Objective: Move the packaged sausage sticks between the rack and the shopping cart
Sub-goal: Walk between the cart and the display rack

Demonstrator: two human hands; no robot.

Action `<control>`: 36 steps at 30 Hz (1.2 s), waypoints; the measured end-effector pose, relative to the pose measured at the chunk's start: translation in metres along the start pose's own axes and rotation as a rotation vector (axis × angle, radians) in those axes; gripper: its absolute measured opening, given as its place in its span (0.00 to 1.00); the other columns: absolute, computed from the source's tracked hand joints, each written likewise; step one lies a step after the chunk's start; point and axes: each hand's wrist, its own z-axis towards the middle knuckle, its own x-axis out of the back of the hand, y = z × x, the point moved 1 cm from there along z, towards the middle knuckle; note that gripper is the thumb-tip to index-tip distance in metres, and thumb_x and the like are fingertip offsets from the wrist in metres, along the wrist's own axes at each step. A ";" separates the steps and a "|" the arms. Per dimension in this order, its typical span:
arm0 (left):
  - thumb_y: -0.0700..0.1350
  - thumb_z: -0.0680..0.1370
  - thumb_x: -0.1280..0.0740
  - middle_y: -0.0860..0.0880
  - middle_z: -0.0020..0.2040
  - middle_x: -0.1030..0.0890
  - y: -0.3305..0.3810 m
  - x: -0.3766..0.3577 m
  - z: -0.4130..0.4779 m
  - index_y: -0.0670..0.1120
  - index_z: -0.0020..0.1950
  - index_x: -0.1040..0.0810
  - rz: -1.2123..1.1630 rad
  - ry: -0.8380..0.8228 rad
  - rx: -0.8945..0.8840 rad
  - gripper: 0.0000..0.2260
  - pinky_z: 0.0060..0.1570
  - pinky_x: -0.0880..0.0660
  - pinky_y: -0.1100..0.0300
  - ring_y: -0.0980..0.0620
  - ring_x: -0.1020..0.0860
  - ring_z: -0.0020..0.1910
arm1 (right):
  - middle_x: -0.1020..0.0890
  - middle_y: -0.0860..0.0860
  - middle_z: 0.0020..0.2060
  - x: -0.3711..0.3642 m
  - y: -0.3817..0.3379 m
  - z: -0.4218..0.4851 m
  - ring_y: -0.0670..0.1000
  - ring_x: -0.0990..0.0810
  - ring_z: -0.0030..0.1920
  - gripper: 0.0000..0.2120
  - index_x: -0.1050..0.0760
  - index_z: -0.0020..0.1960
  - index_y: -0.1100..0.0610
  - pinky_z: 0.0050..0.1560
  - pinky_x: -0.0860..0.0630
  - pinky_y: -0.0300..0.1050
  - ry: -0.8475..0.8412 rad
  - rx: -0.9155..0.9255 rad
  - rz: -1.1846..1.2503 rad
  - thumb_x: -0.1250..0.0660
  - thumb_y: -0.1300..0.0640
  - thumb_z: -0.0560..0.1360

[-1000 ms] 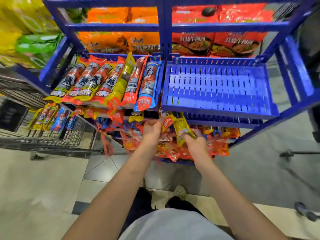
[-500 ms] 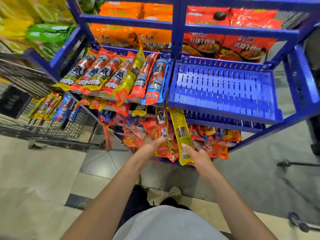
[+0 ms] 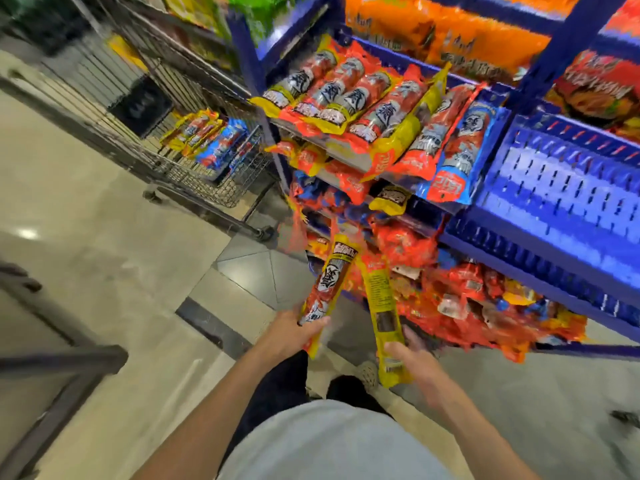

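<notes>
Pointing up and away from the person, a red sausage stick pack (image 3: 327,289) is held by its near end in the left hand (image 3: 294,329), whose fingers are curled round the wrapper. Close beside it, a yellow sausage stick pack (image 3: 381,306) is held by its near end in the right hand (image 3: 414,355), with the thumb laid across the front and the fingers wrapped behind. Both packs are carried in the air above the tiled floor (image 3: 104,244), in front of the lowest level of the blue rack (image 3: 554,46), where a heap of red and orange packs (image 3: 467,299) is piled. Higher on the rack, a row of sausage packs (image 3: 363,109) is laid side by side, with the near ends hanging over the shelf edge. A blue slotted tray (image 3: 554,181) is set to the right of that row. The wire shopping cart (image 3: 204,188) is parked to the left of the rack, and several yellow, red and blue packs (image 3: 207,140) are seen lying inside it. Much of the view is blurred.
</notes>
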 end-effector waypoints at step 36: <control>0.63 0.77 0.37 0.51 0.32 0.25 -0.215 0.373 0.009 0.48 0.51 0.23 -0.700 0.587 0.361 0.18 0.26 0.35 0.63 0.56 0.29 0.27 | 0.24 0.55 0.30 -0.461 -0.164 0.132 0.51 0.28 0.25 0.14 0.23 0.48 0.62 0.25 0.36 0.40 -0.079 0.012 -0.325 0.30 0.50 0.75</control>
